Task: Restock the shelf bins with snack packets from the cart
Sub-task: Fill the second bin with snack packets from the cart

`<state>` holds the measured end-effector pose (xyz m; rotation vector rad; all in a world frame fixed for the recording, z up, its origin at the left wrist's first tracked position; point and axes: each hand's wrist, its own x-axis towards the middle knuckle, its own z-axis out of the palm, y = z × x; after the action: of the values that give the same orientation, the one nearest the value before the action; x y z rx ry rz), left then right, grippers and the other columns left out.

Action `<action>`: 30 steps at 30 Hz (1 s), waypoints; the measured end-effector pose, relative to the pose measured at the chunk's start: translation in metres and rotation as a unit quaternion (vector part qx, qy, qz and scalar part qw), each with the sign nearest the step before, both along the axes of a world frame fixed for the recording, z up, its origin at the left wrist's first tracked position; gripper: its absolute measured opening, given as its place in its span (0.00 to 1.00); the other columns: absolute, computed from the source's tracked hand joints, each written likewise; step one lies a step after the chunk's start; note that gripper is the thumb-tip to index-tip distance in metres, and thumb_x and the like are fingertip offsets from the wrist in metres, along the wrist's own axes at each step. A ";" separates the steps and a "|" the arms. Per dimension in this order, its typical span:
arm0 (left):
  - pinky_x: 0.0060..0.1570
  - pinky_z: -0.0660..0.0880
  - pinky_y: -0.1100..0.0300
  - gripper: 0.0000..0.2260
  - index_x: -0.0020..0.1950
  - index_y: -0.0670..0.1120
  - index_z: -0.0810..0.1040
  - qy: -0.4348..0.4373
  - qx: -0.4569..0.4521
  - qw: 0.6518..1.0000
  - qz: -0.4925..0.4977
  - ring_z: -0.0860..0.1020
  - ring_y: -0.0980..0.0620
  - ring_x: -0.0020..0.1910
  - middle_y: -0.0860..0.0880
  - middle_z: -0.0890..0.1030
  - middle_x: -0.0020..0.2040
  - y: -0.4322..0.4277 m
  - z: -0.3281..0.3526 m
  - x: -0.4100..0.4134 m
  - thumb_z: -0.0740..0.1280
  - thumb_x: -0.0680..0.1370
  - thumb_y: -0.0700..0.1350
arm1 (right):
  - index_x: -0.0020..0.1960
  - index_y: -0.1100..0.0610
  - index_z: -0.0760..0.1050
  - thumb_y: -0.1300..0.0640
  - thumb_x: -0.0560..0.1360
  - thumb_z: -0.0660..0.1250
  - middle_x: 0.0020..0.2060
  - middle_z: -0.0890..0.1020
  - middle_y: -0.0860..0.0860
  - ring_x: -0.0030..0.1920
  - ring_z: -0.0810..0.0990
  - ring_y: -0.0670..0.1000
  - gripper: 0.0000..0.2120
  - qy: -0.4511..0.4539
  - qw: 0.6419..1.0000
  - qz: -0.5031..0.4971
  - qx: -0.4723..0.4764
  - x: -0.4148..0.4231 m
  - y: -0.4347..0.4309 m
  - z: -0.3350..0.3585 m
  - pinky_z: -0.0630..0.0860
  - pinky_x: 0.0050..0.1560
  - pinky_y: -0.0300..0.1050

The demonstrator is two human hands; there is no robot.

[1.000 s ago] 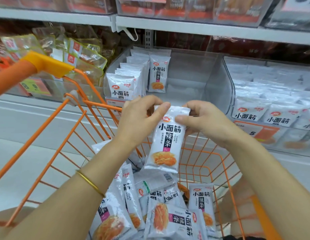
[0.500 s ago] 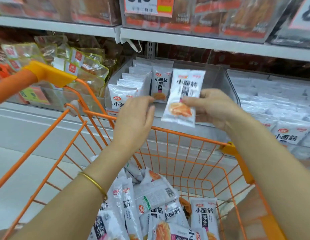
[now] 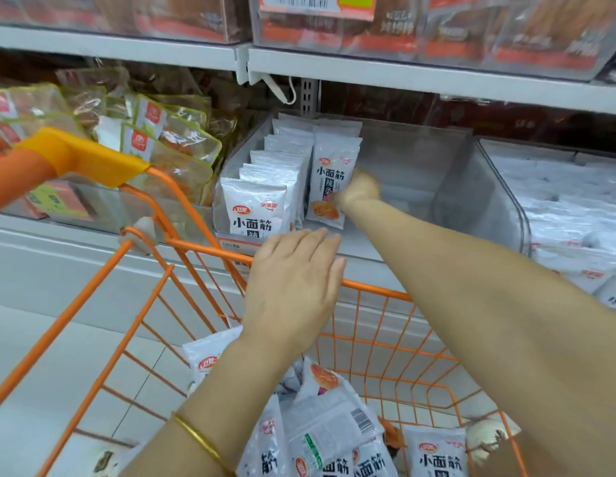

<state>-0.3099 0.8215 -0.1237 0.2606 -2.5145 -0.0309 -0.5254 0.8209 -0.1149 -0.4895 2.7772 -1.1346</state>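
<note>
Your cart (image 3: pixel 196 246) is orange with a yellow corner (image 3: pixel 82 156). Your packets (image 3: pixel 437 456) are white with black letters. Your bracelet (image 3: pixel 199 442) is gold.

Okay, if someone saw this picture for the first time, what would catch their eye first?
The bright orange cart fills the lower left, with white snack packets heaped in its basket. Above it, the right hand reaches into the clear shelf bin, its grip on a white packet standing beside a front-to-back row of the same packets. The left hand hovers open over the cart's front rim.
</note>
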 end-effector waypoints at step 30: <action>0.63 0.60 0.53 0.27 0.66 0.43 0.73 -0.087 0.027 0.996 -0.024 0.72 0.43 0.63 0.44 0.76 0.63 0.010 0.012 0.009 0.46 0.78 0.55 | 0.70 0.55 0.64 0.50 0.70 0.73 0.64 0.72 0.54 0.60 0.74 0.55 0.33 -0.067 0.797 0.465 0.379 0.182 0.165 -0.024 0.73 0.58 0.48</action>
<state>-0.3012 0.8313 -0.1119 0.2349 -2.6964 -0.0998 -0.3430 0.9863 -0.1389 -1.3254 2.0606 0.1613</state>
